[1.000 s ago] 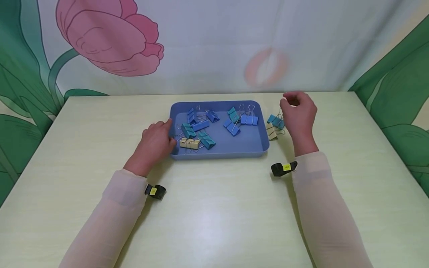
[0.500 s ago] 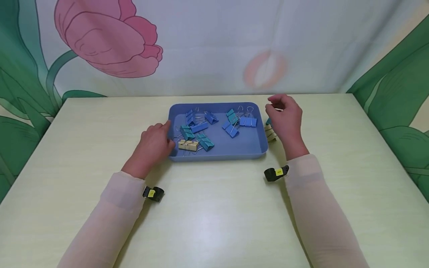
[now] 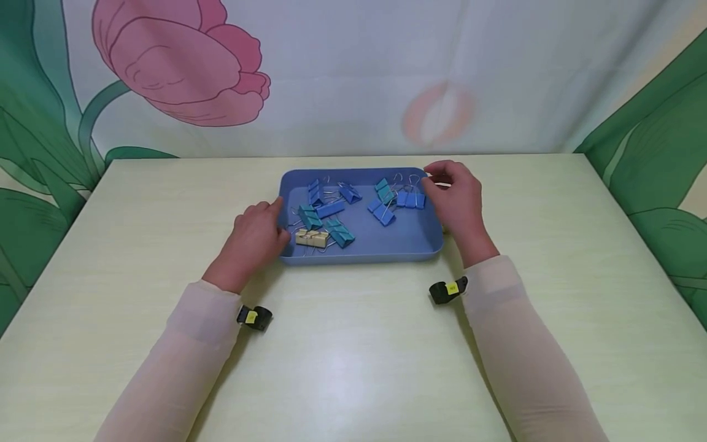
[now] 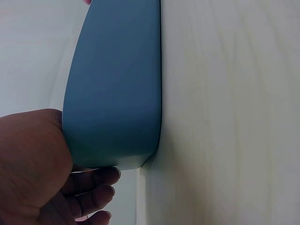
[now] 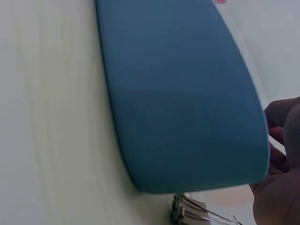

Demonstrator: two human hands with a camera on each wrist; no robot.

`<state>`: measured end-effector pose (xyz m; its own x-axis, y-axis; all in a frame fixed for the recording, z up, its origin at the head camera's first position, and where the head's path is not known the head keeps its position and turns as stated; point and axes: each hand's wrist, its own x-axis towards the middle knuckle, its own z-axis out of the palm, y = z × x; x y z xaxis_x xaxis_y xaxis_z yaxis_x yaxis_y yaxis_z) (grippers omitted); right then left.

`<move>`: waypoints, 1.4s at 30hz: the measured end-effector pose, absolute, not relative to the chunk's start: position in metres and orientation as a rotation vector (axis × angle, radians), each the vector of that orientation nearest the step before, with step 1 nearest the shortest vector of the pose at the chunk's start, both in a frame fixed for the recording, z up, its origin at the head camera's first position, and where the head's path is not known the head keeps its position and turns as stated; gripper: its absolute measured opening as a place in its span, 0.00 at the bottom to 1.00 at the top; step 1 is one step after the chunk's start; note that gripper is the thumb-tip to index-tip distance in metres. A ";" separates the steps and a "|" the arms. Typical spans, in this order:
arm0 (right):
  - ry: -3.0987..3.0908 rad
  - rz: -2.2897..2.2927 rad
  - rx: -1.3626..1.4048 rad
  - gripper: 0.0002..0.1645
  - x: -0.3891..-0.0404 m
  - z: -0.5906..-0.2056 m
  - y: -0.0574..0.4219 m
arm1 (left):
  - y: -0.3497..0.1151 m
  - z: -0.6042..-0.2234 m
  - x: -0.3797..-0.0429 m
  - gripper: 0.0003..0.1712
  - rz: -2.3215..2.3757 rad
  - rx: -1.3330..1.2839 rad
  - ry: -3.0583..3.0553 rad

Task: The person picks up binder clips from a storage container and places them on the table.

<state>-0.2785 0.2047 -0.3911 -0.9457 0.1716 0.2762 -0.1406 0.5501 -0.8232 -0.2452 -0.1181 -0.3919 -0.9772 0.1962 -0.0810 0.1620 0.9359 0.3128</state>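
Note:
A blue plastic tray (image 3: pixel 397 239) lies flat on the table with several binder clips in it. Blue clips (image 3: pixel 411 199), teal clips (image 3: pixel 339 232) and one cream clip (image 3: pixel 312 238) sit in two loose groups. My left hand (image 3: pixel 251 242) holds the tray's left end, its thumb over the rim; in the left wrist view several fingers curl by the end wall. At the far right corner is my right hand (image 3: pixel 455 199), fingers bent and apart from the thumb, with no clip visible between them. In the right wrist view, a clip (image 5: pixel 190 211) lies outside the tray, mostly hidden in the head view.
The pale wooden table (image 3: pixel 342 344) reaches back to a curtain (image 3: pixel 342 80) with a pink flower print. Green leaf-patterned cloth (image 3: pixel 663 184) hangs at the sides. A small black camera (image 3: pixel 448 290) is worn on each wrist.
My right hand has moved left from above the clips outside the tray to the tray's right rim, hiding most of those clips. The left hand and tray have stayed in place.

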 end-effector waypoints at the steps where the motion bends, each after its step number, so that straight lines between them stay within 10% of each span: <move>1: -2.468 1.352 -0.015 0.15 -0.278 -0.392 0.204 | -0.118 -0.392 -0.245 0.36 0.468 0.277 2.981; 42: -2.880 1.092 0.242 0.23 -0.274 -0.395 0.171 | -0.118 -0.392 -0.246 0.36 0.481 0.271 2.969</move>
<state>-0.2741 0.1714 -0.3947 -0.9864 -0.1278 0.1036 -0.1644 0.7382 -0.6542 -0.2456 -0.1177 -0.3920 -0.9765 0.1951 -0.0913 0.1563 0.9335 0.3227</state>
